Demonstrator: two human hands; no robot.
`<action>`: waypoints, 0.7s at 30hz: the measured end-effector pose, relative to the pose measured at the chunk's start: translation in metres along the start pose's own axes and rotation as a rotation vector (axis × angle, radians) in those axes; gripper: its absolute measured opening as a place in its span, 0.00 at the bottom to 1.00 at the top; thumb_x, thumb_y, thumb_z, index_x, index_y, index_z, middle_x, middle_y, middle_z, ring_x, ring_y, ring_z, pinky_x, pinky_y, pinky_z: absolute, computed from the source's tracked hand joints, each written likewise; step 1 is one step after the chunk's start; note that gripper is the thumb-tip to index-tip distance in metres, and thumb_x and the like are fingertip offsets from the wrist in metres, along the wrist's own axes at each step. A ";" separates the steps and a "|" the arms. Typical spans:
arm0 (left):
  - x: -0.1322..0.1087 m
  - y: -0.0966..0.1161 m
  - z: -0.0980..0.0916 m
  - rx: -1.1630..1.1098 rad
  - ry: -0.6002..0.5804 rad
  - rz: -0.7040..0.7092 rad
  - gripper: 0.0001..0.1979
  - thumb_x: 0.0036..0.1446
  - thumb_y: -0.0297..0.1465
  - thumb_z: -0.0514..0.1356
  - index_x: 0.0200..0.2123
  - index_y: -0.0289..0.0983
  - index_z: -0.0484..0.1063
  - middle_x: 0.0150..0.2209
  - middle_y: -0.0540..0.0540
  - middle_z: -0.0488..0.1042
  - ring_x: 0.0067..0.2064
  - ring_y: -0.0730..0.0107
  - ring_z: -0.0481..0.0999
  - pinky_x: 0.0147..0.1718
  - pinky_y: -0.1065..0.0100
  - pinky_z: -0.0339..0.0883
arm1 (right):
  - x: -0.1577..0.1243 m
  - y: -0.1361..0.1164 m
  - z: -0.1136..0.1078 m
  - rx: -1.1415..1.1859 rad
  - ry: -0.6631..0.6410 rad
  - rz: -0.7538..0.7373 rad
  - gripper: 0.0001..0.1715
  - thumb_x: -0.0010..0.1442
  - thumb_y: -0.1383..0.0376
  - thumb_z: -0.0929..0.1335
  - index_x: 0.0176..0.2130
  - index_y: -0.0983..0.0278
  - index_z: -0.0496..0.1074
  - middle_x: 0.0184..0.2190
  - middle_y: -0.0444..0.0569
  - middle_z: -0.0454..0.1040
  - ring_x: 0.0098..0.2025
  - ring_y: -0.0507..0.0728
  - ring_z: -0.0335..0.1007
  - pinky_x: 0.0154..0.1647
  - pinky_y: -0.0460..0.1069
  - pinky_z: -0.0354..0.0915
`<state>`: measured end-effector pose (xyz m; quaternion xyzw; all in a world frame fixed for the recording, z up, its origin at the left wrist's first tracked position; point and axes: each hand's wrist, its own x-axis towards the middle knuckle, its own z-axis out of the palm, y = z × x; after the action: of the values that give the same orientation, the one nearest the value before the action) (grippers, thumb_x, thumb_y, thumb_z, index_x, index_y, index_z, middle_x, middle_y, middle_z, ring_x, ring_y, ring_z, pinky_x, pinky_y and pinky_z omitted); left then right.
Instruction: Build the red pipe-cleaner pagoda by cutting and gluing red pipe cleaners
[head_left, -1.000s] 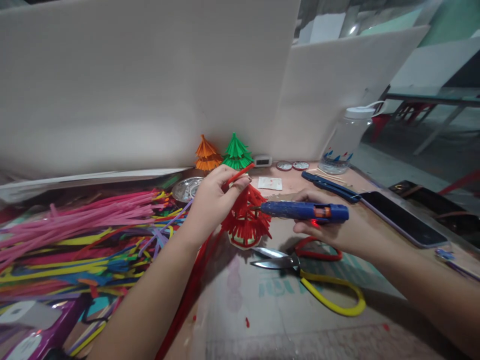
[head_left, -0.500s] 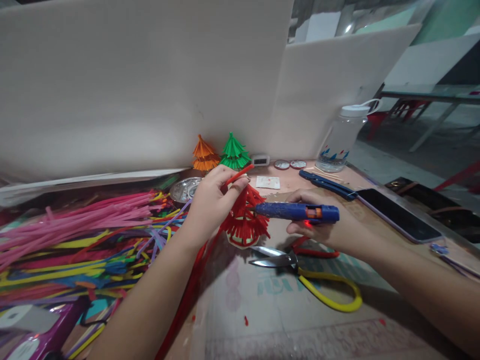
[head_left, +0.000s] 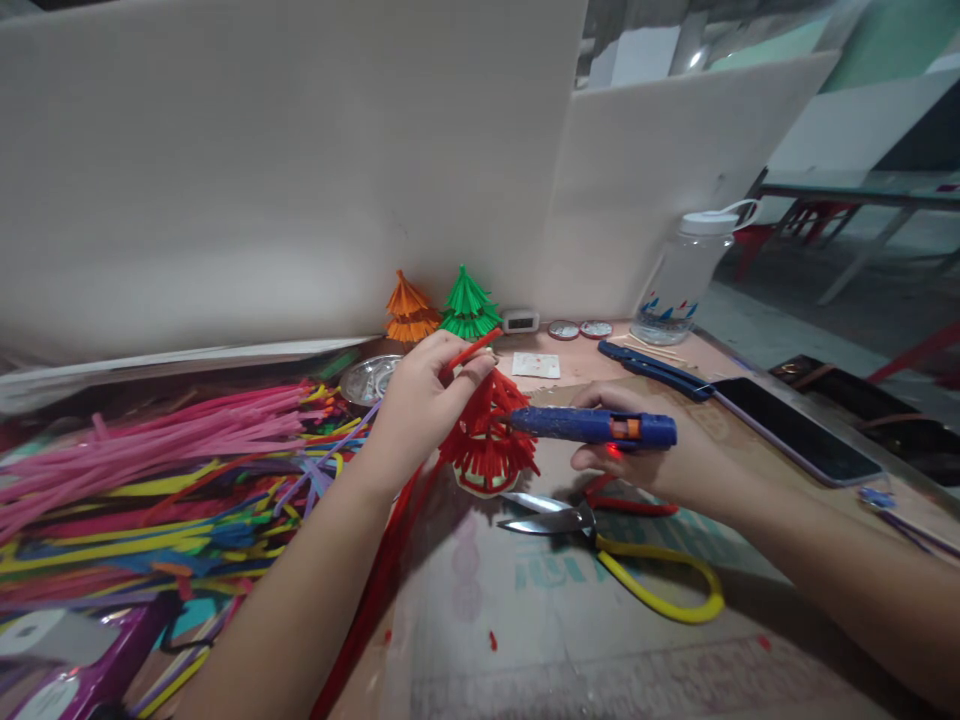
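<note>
My left hand (head_left: 433,400) is closed, pinching a red pipe cleaner (head_left: 476,346) whose end sticks out past the thumb. Right under it stands a red pipe-cleaner tree (head_left: 496,455) with fringed tiers, partly covered by the fingers. Long red strands (head_left: 379,590) trail down beside my left forearm. My right hand (head_left: 611,430) is wrapped round a blue glue gun (head_left: 570,423) with a red light glowing near its rear. The gun's tip points left and meets the tree's fringe; whether it touches cannot be made out.
Open scissors (head_left: 585,525) lie below the right hand. Bundled pipe cleaners (head_left: 172,450) cover the left. Behind stand an orange tree (head_left: 411,308), a green tree (head_left: 469,305) and a water bottle (head_left: 684,280). A blue cutter (head_left: 656,370) and a phone (head_left: 799,430) lie to the right.
Almost nothing differs. The glue gun has shifted very slightly left with my right hand, while my left hand keeps its place at the red tree.
</note>
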<state>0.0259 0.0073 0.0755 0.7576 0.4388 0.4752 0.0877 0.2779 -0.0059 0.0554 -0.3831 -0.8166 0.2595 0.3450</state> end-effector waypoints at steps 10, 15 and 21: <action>0.000 0.001 0.000 0.004 -0.007 -0.007 0.09 0.67 0.32 0.59 0.34 0.38 0.76 0.31 0.51 0.70 0.34 0.71 0.69 0.35 0.68 0.64 | 0.001 -0.003 0.000 0.009 0.020 0.028 0.17 0.52 0.54 0.76 0.34 0.60 0.71 0.29 0.44 0.74 0.29 0.53 0.68 0.29 0.46 0.62; 0.000 0.002 -0.001 0.001 -0.009 -0.010 0.09 0.67 0.32 0.58 0.34 0.38 0.76 0.32 0.50 0.71 0.34 0.71 0.70 0.35 0.68 0.65 | 0.001 -0.005 -0.001 0.019 0.006 0.021 0.17 0.52 0.54 0.77 0.34 0.60 0.71 0.28 0.44 0.74 0.28 0.53 0.67 0.27 0.46 0.62; 0.000 0.003 -0.002 -0.022 -0.020 -0.007 0.09 0.66 0.34 0.59 0.35 0.38 0.77 0.33 0.49 0.72 0.36 0.69 0.72 0.36 0.67 0.66 | 0.001 -0.002 0.003 0.021 0.043 -0.010 0.18 0.54 0.51 0.75 0.35 0.60 0.72 0.29 0.46 0.75 0.29 0.54 0.68 0.29 0.47 0.63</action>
<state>0.0262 0.0048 0.0777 0.7597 0.4354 0.4721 0.1018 0.2743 -0.0067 0.0552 -0.3811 -0.8081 0.2580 0.3677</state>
